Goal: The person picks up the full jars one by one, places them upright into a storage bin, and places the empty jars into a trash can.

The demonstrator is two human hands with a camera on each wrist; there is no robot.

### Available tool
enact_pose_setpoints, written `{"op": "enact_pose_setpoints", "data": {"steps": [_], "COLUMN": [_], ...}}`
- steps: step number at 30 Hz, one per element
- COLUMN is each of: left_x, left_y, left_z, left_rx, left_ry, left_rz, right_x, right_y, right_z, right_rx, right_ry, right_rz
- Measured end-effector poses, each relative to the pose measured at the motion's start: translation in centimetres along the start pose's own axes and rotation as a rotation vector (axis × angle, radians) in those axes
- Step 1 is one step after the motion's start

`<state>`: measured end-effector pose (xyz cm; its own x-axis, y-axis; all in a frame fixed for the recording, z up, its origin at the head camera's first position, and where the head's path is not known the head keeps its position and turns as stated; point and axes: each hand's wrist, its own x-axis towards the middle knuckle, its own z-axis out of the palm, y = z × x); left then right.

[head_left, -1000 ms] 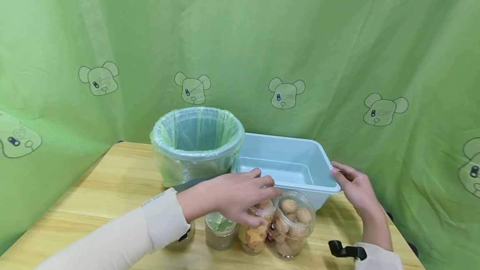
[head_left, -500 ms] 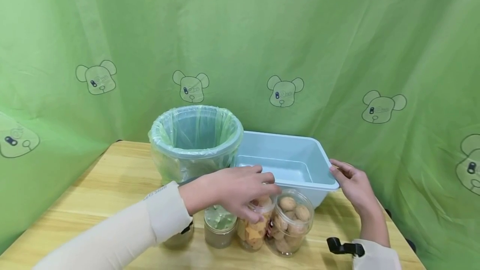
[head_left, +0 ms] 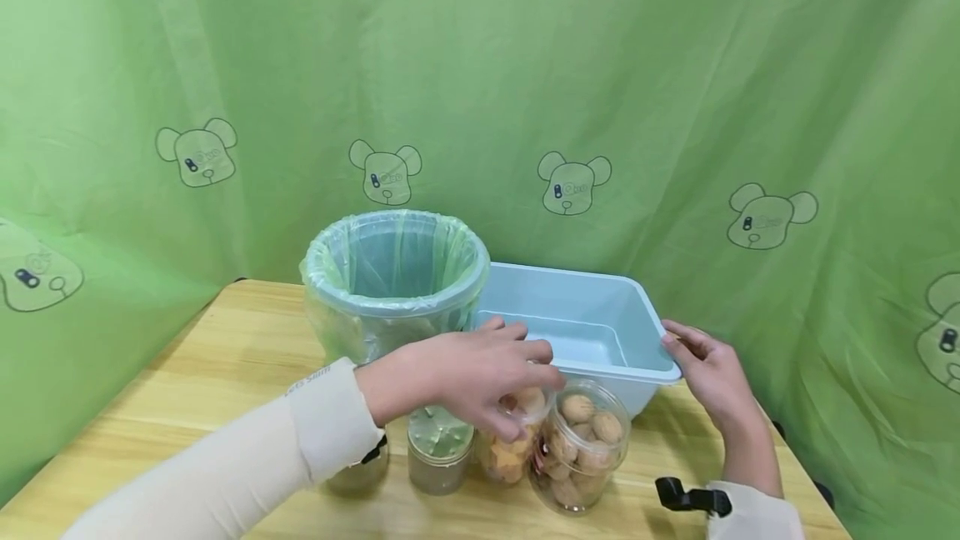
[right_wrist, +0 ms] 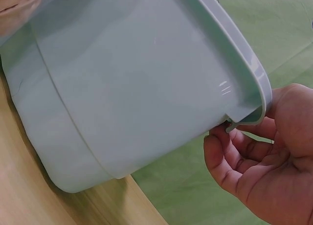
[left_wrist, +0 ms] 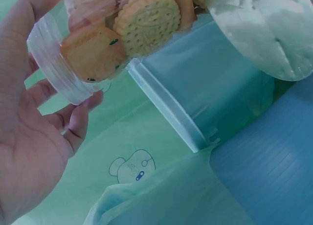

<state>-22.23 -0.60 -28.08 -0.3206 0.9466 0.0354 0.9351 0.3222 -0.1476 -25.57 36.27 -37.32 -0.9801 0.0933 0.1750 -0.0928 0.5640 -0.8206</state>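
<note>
My left hand (head_left: 465, 377) curls its fingers (left_wrist: 73, 127) round the top of the biscuit jar (head_left: 510, 440), which stands upright on the wooden surface (head_left: 225, 373), long axis vertical, mouth up (the wrist view shows round biscuits pressed against its clear wall). It sits between a green-lidded jar (head_left: 438, 461) and the walnut jar (head_left: 581, 448), touching the latter. My right hand (head_left: 708, 373) grips the near right corner of the blue tub (head_left: 577, 332), fingers hooked under its rim, thumb on top. The tub's long side runs left to right, just beside the lined bin (head_left: 393, 282).
</note>
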Motion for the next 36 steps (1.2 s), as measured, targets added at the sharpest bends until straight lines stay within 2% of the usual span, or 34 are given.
{"op": "enact_pose_setpoints", "data": {"steps": [11,21,30,36], "left_x": [0.0,0.4,0.8,1.1], "left_y": [-0.1,-0.4,-1.4,-2.2], "left_z": [-2.2,-5.9,-9.6,-11.4], "left_rx": [0.014,0.048,0.028,0.023], "left_ry": [0.031,0.031,0.046,0.074], "left_rz": [0.015,0.007,-0.035,-0.053], "right_x": [-0.1,0.1,0.3,0.1], "right_y": [0.2,0.0,0.0,0.2], "right_z": [0.0,0.0,0.1,0.2], "right_rx": [-0.015,-0.019,-0.029,-0.031], "right_ry": [-0.006,0.003,0.016,0.015], "right_rz": [0.019,0.007,-0.014,-0.008]}}
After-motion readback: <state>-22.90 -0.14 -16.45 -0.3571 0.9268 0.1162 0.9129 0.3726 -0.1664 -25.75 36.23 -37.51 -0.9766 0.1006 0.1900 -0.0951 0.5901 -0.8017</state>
